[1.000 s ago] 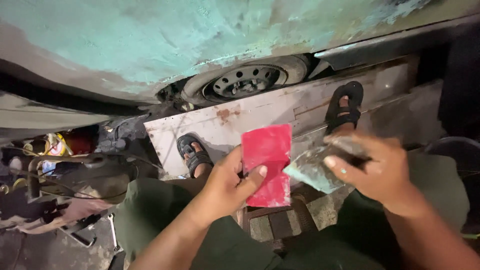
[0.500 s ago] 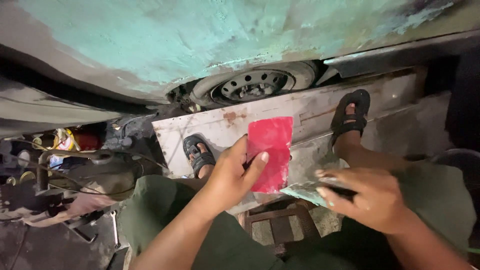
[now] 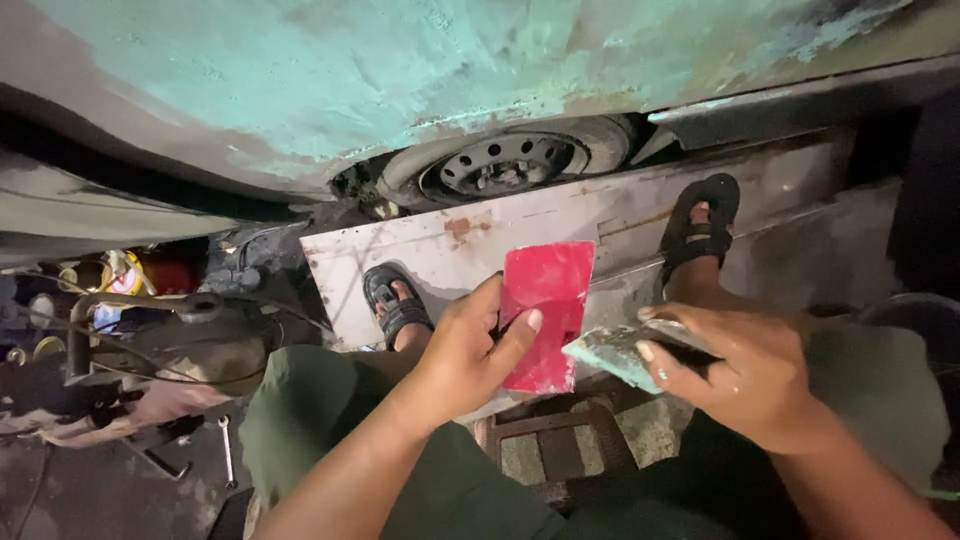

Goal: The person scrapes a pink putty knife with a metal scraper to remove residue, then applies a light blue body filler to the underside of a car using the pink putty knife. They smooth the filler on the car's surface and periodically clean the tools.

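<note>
card left of blade | wheel behind | sandals on board

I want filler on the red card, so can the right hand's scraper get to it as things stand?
Probably yes. The scraper in the right hand lies right beside the red card held by the left hand, with nothing between them.

Dim workshop floor — a teal-patched car body overhead, 1 bare steel wheel, a metal sheet underfoot.

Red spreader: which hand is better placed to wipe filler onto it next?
Right, probably. The right hand holds the putty knife, its greenish blade tip just beside the red spreader; the left hand is busy gripping that spreader.
</note>
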